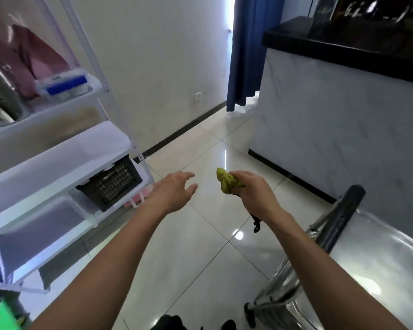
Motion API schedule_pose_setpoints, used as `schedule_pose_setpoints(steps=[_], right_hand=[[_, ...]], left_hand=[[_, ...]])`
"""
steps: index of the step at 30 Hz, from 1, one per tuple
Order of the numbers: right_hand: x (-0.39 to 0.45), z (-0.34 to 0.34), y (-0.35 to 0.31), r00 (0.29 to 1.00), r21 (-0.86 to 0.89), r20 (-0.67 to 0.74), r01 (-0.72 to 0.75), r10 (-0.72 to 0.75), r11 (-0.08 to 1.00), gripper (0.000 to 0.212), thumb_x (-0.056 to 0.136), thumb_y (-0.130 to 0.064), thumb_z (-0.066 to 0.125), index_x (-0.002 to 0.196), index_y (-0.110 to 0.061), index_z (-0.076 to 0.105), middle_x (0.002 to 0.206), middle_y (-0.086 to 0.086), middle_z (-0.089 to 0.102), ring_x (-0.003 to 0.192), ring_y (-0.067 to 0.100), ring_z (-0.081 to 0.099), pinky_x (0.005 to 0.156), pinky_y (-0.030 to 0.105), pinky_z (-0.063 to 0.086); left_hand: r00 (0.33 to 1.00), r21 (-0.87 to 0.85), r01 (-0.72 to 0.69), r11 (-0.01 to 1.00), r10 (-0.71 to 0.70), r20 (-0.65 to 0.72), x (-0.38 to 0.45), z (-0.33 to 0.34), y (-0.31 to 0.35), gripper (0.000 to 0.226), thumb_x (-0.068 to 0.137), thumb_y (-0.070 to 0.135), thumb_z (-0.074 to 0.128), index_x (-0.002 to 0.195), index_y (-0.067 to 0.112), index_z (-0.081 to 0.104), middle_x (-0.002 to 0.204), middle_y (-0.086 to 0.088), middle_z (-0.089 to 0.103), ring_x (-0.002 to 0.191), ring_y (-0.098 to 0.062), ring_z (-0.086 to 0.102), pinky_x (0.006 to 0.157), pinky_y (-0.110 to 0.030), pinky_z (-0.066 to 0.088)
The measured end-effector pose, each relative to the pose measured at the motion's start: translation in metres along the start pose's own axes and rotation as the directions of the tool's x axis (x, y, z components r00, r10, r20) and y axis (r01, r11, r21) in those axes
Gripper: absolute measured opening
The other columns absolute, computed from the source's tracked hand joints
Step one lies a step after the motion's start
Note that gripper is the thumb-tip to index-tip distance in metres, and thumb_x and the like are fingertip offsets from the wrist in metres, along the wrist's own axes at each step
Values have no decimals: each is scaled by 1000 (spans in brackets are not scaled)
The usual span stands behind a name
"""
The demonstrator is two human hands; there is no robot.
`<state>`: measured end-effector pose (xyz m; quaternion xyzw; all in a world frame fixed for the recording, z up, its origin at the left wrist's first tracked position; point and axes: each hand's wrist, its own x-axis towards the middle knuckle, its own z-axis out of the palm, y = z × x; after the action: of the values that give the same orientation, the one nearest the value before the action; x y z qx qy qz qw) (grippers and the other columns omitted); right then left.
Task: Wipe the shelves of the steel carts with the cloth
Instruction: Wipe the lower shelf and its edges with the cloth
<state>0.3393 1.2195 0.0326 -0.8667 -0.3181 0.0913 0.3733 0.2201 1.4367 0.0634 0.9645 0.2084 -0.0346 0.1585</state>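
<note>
Head view looks down on a glossy floor (200, 246) of large pale tiles with thin dark joints, bright with light patches. Your right hand (253, 189), just right of centre, holds a crumpled yellow-green cloth (228, 183) bunched in its curled fingers, well above the floor; a short dark strap (256, 226) hangs under that wrist. Your left hand (174, 189), just beside it at 9 o'clock, is held out with its fingers spread and relaxed, holding nothing.

At 4 o'clock you have the steel cart (367, 270): its shiny top shelf reflects the room, and a black-sleeved handle bar (341, 220) crosses its near end. Cloth and cart are apart.

From 8 to 10 o'clock stands a white shelf rack (57, 163) against the pale wall (165, 55). Its upper level carries a steel canister (3, 91), a pink folded thing and a clear box with a blue label (67, 85). A lower level holds a black lattice crate (112, 184).

At 2 o'clock a counter (343, 127) with white marbled sides and a black top (343, 51) runs along the right side of the room; dark things on top are too blurred to name. At 12 o'clock a blue curtain (248, 51) hangs at a bright doorway, and a dark skirting strip (184, 129) runs along the foot of the wall, with a white socket plate (197, 96) just above it.
</note>
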Motion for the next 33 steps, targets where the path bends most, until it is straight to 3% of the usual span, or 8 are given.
schedule_pose_setpoints(steps=[3, 8, 13, 18, 22, 27, 30, 33], right_hand=[[20, -8, 27, 997, 121, -49, -52, 58, 991, 34, 86, -24, 74, 117, -37, 66, 113, -19, 65, 102, 6, 61, 91, 34, 52], [68, -9, 61, 980, 125, -134, -131, 147, 983, 35, 84, -22, 75, 114, -39, 65, 102, -23, 63, 95, 3, 59, 86, 31, 51], [137, -6, 81, 956, 71, -171, -231, 240, 970, 38, 84, -24, 74, 120, -35, 65, 113, -11, 68, 104, 14, 62, 91, 39, 51], [186, -16, 88, 911, 38, -238, -339, 338, 940, 44, 84, -25, 73, 124, -38, 60, 119, -13, 67, 111, 14, 60, 95, 40, 50], [203, -31, 104, 851, 50, -330, -416, 409, 908, 45, 86, -23, 72, 127, -35, 60, 125, -11, 65, 114, 15, 59, 97, 39, 48], [221, -54, 150, 713, 89, -369, -611, 596, 787, 64, 90, -31, 67, 149, -24, 42, 145, 2, 54, 131, 23, 49, 106, 38, 42], [230, -72, 184, 674, 149, -399, -621, 621, 769, 59, 89, -28, 69, 145, -26, 48, 143, -3, 55, 129, 19, 50, 106, 36, 42], [240, -100, 219, 626, 241, -445, -605, 641, 759, 44, 85, -23, 71, 126, -32, 62, 124, -11, 65, 112, 14, 58, 97, 38, 48]], left_hand=[[998, -14, -54, 998, 55, 43, 44, 10, 14, 49, 99, 51, 48, 142, 29, 50, 141, 3, 56, 125, -21, 54, 104, -44, 46], [981, 21, -161, 987, 157, 110, 128, 23, 24, 48, 100, 49, 47, 143, 28, 49, 140, 3, 56, 128, -20, 51, 104, -40, 43], [957, -15, -261, 965, 260, 128, 232, 25, 18, 48, 100, 47, 48, 143, 28, 49, 139, 5, 57, 130, -19, 50, 102, -38, 43], [905, -20, -382, 924, 378, 196, 322, 23, 32, 49, 100, 48, 46, 145, 28, 47, 142, 5, 54, 131, -20, 48, 103, -40, 42], [840, -66, -500, 864, 502, 206, 371, 22, 69, 49, 100, 49, 46, 144, 27, 49, 142, 4, 56, 130, -20, 49, 103, -40, 43], [756, -97, -593, 799, 595, 274, 425, 43, 124, 49, 100, 48, 48, 142, 25, 52, 141, 4, 57, 131, -20, 50, 102, -39, 43], [689, -68, -672, 738, 655, 310, 458, 57, 169, 48, 99, 46, 49, 141, 24, 53, 142, 2, 56, 130, -23, 50, 99, -40, 45], [611, -31, -757, 652, 725, 317, 490, 66, 224, 44, 99, 41, 51, 138, 22, 55, 133, -3, 62, 122, -29, 56, 91, -39, 47]])
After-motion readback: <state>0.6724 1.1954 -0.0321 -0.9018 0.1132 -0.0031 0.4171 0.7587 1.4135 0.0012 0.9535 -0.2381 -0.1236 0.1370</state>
